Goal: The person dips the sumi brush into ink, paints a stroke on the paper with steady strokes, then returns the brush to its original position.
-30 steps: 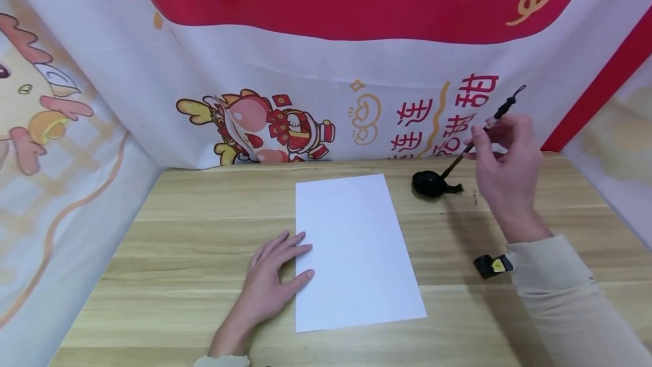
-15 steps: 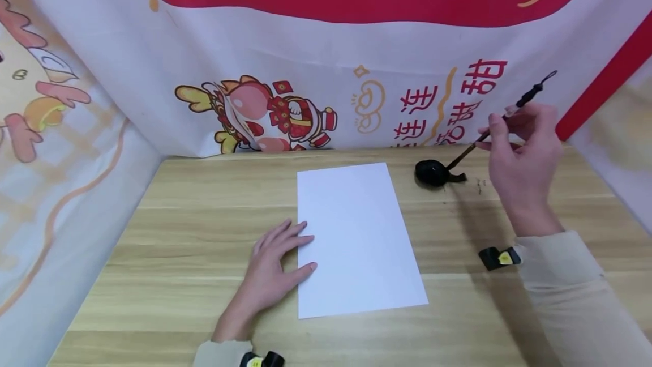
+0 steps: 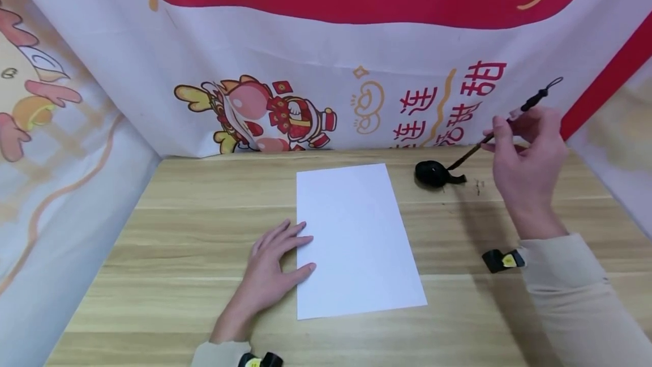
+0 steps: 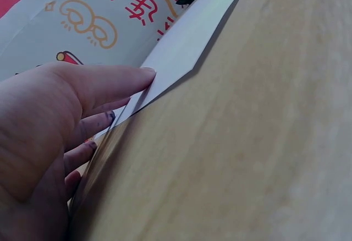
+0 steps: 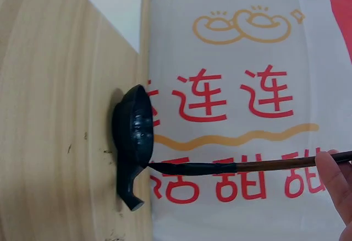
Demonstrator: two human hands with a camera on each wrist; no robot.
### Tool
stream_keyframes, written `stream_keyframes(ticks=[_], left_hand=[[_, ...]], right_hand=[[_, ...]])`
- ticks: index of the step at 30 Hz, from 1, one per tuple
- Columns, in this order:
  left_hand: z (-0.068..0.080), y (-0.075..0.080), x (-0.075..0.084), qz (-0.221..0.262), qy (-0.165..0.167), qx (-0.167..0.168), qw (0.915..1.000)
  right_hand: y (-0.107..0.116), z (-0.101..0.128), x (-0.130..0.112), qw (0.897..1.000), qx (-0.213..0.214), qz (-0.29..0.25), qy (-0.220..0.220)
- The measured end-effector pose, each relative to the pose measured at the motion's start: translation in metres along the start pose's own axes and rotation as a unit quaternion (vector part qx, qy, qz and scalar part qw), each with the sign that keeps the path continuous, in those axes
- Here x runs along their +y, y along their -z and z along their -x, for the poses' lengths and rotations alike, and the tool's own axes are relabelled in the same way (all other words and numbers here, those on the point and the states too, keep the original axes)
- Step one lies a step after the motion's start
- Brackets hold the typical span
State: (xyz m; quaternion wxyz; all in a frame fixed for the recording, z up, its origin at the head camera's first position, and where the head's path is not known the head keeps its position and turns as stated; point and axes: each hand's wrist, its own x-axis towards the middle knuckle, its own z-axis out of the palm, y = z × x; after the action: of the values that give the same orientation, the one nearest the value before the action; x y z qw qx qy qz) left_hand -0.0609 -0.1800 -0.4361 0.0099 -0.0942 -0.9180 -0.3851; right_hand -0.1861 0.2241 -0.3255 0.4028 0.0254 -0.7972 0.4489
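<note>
My right hand [image 3: 532, 163] pinches a calligraphy brush [image 3: 474, 150] by its brown handle, tilted, with the dark end loop up at the right. In the right wrist view the black brush tip [image 5: 190, 168] is right at the rim of a small black ink dish [image 5: 132, 128], which has a short curved handle. The dish's inside looks wet and dark. My left hand [image 3: 272, 271] lies with spread fingers on the left edge of a blank white sheet of paper [image 3: 356, 242]. Its thumb rests on the sheet in the left wrist view.
The wooden table [image 3: 178, 254] meets a printed cloth backdrop [image 3: 305, 61] close behind the dish. Small dark specks [image 3: 477, 187] mark the wood right of the dish. Black wrist devices [image 3: 503, 260] sit at both cuffs.
The whole view shifted slightly as the head moved. The right hand drew a little rightward and the brush leans lower, its tip at the dish's handle side. The left hand stays on the paper.
</note>
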Motion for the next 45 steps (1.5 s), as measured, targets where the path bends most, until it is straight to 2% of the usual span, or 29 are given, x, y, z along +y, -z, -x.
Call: stream_keyframes(ticks=[9,21,30,39,45], left_hand=[[0.002,0.001,0.0,-0.001,0.0,0.007,1.0],[0.001,0.002,-0.001,-0.001,0.0,0.005,1.0],[0.002,0.001,0.0,0.001,-0.005,0.01,0.9999],[0.0,0.002,-0.001,-0.004,-0.001,0.006,1.0],[0.001,-0.001,0.0,-0.001,-0.003,0.008,1.0]], right_hand=[[-0.008,0.005,-0.001,0.999,-0.023,-0.004,0.029],[-0.004,0.0,-0.001,1.0,0.0,0.008,0.021],[-0.01,0.004,0.0,0.999,-0.019,0.012,0.023],[-0.005,-0.003,-0.002,1.0,0.01,0.016,0.017],[-0.011,0.003,0.003,0.999,-0.011,0.021,0.023]])
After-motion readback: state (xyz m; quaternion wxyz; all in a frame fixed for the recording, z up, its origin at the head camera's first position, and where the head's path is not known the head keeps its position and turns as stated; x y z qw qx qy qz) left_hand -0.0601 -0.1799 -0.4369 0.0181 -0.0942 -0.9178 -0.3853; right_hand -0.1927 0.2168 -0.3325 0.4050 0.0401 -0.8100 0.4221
